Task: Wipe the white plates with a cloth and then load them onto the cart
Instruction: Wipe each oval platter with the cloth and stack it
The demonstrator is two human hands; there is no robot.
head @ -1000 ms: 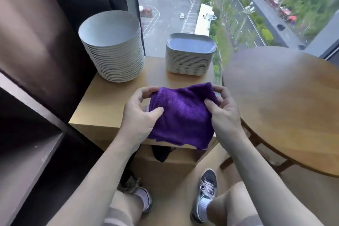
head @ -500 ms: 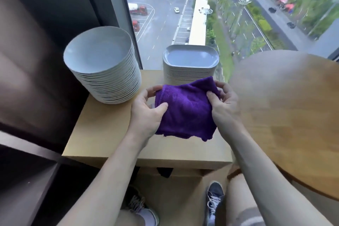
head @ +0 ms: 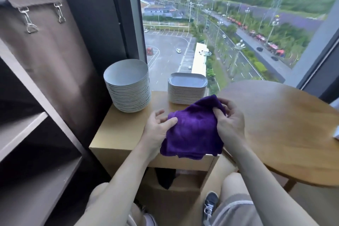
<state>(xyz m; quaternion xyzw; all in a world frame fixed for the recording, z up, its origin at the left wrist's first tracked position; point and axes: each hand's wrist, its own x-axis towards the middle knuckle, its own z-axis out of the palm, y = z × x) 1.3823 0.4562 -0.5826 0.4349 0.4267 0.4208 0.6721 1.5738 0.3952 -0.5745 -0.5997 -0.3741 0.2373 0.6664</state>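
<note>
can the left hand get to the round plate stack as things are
Probably yes: only bare wooden top lies between the left hand and the round plate stack, and the right hand grips the purple cloth.

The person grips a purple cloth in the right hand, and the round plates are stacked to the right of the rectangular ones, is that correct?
Not quite. The head view shows the round plates to the left of the rectangular plates, not the right. The right hand does grip the purple cloth.
</note>
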